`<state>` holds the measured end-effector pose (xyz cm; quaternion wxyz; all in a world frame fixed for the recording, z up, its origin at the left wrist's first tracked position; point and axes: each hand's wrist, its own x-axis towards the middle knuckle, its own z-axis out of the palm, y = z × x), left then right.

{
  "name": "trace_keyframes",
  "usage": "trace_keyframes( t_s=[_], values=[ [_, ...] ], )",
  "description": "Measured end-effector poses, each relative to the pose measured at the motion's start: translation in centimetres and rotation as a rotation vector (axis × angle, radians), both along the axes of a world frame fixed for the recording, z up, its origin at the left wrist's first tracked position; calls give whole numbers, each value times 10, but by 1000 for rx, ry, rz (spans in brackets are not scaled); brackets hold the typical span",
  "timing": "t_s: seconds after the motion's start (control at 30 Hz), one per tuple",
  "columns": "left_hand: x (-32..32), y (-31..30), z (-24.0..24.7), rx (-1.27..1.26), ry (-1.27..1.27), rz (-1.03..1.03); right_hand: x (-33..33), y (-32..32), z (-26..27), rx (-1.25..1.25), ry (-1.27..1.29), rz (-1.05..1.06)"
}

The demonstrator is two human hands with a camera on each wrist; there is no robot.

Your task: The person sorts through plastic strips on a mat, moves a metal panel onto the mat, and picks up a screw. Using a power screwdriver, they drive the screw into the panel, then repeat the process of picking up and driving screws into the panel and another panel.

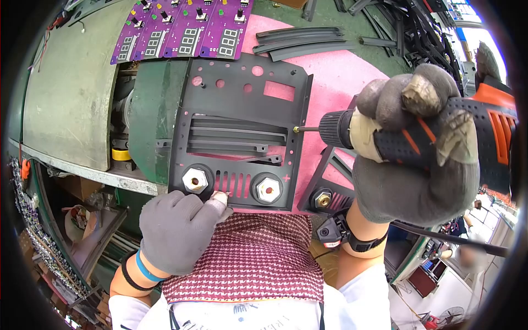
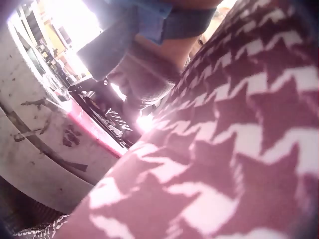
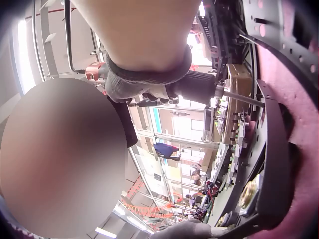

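Observation:
A dark grey metal panel (image 1: 236,104) with slots, round holes and two large hex-nut fittings lies on a pink sheet in the head view. My gloved right hand (image 1: 415,181) grips an orange-and-black power drill (image 1: 434,132), held level. The drill's bit reaches a small brass-coloured screw (image 1: 297,130) at the panel's right flange. In the right wrist view the shaft (image 3: 241,98) meets that flange from the side. My gloved left hand (image 1: 179,228) holds the panel's near edge, its taped fingertip beside the left hex fitting (image 1: 195,180). Glove and apron hide its grip in the left wrist view.
Purple circuit boards (image 1: 190,30) with digit displays lie beyond the panel. Loose dark metal strips (image 1: 302,41) are at the back right. Another slotted panel (image 1: 330,184) sits under the drill. A yellow tape roll (image 1: 121,154) is at left. The pink sheet (image 1: 341,71) covers the work surface.

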<state>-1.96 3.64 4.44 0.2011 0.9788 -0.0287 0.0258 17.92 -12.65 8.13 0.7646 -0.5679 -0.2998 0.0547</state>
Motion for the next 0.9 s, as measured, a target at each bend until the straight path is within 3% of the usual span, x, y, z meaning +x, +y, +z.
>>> trace_keyframes(
  t_s=[0.13, 0.2, 0.3, 0.37, 0.5, 0.57, 0.6, 0.7, 0.9],
  values=[
    [-2, 1, 0, -5, 16, 3, -13, 15, 14, -103, -7, -128],
    [-1, 0, 1, -5, 26, 12, 1, 4, 7, -65, -33, 98],
    [11, -1, 14, 13, 158, 6, 2, 2, -5, 85, 18, 90],
    [35, 12, 17, -239, 112, -108, 4, 3, -4, 72, 14, 127],
    [111, 31, -21, -81, -109, -224, 12, 5, 1, 38, 2, 256],
    [129, 36, -30, 10, -2, -270, 19, 5, 2, 29, 4, 318],
    [133, 36, -32, 101, 109, -321, 23, 6, 1, 26, 8, 348],
    [121, 23, -34, 200, 91, -245, 33, 6, -2, 7, 28, 429],
    [118, 25, -37, 159, 36, -253, 35, 21, -6, 51, -25, 563]
  ],
)
